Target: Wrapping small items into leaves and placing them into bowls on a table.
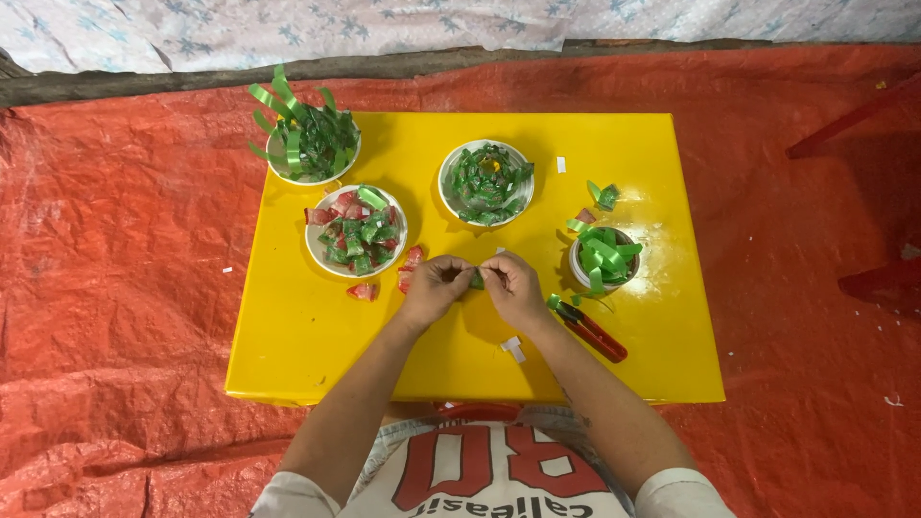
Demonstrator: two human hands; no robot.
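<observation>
Yellow table (317, 336) stands on a red tarp (125, 288). At 10 o'clock, a bowl of red and green folded pieces (356, 231) sits inboard of the left edge; bare surface lies below it. Left hand (434, 288) and right hand (514, 288) meet at centre, fingertips pinched shut on a small green folded strip (477, 279). At 3 o'clock, red-handled pliers (592, 331) lie near the right hand, with open margin to the right edge.

A yellow table (307, 336) on an orange tarp (125, 240) carries four bowls (356, 232); red-handled scissors (590, 328).
</observation>
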